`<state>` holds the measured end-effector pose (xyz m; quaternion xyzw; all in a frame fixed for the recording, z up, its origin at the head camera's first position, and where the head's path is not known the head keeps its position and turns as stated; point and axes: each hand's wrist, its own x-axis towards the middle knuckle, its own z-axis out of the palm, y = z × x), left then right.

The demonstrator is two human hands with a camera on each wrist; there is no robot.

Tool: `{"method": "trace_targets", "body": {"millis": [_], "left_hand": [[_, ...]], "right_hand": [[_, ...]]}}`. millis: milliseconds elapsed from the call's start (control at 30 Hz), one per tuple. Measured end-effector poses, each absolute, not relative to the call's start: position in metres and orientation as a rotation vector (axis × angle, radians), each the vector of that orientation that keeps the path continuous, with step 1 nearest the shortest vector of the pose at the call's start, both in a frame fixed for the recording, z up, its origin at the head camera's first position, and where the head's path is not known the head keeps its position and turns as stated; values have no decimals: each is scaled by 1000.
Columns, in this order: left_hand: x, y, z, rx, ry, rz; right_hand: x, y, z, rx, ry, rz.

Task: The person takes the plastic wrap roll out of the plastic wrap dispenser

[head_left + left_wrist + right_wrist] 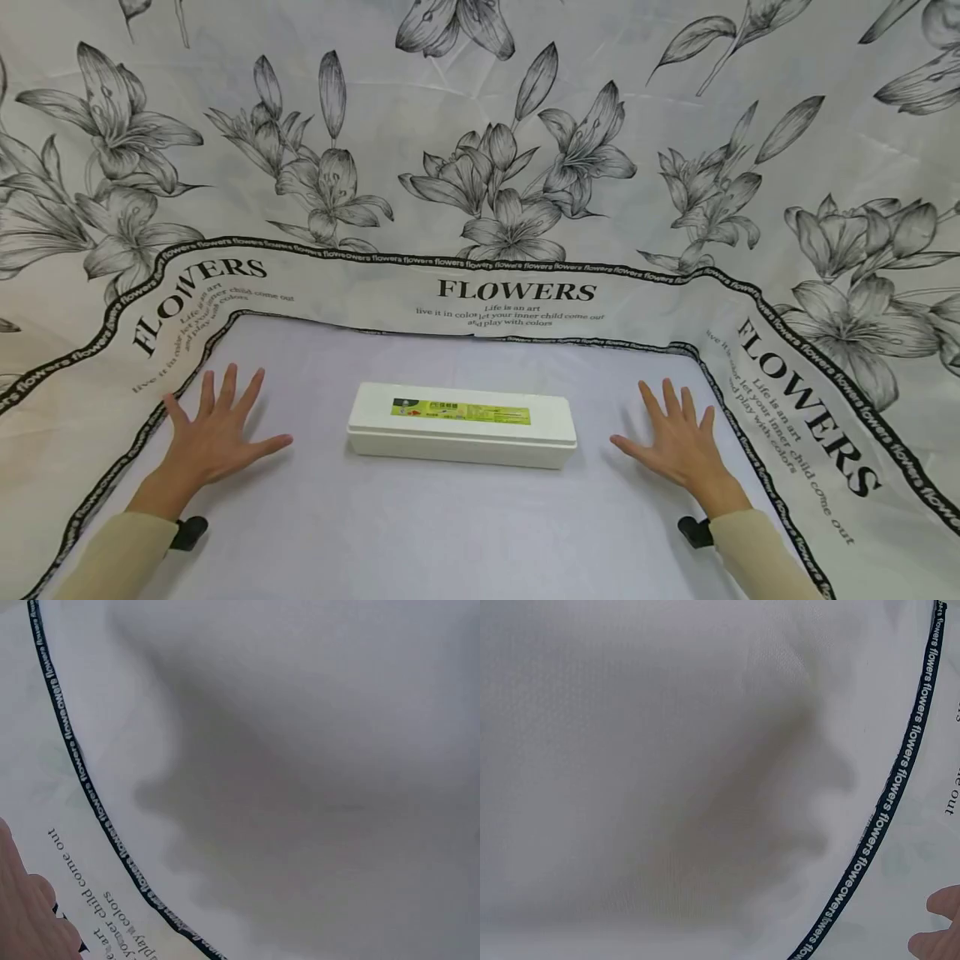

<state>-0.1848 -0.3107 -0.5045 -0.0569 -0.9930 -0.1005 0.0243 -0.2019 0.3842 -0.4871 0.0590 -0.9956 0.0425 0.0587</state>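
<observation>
A long white lidded box (461,446) lies in the middle of the white table, with a yellow-green printed label (461,411) on its lid. To its left, my left hand (217,437) is spread flat with all fingers straight, apart from the box. My right hand (678,437) is spread the same way on the box's right side, the thumb toward the box. Both hands hold nothing. In the left wrist view only part of the left hand (30,907) shows at the lower left edge. Fingertips (937,941) of the right hand show at the lower right in the right wrist view.
The white tabletop (375,533) is bordered by a cloth band with black trim (577,341) and "FLOWERS" lettering. Behind rises a white cloth (420,108) printed with grey lilies. Dark straps (189,533) sit at both wrists, by the beige sleeves (120,554).
</observation>
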Motion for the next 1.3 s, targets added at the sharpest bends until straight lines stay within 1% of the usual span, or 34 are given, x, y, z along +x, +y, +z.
{"method": "trace_targets", "body": {"millis": [167,367,600,933,1300], "left_hand": [[-192,-304,-500,-161,-3076,-374],[-194,-295,-494,-206,-3047,-441],[-198,-280,-488,-282,-2978,-675],[-200,-248,-493,-345,-2924,-1016],[-199,-222,-513,-386,-2838,-1149]], "right_hand": [[-204,381,-484,172,-3002,140],[-207,374,-477,184,-2980,176],[-212,362,-468,202,-2947,208],[-221,337,-458,276,-2869,273],[-222,293,-451,372,-2918,325]]}}
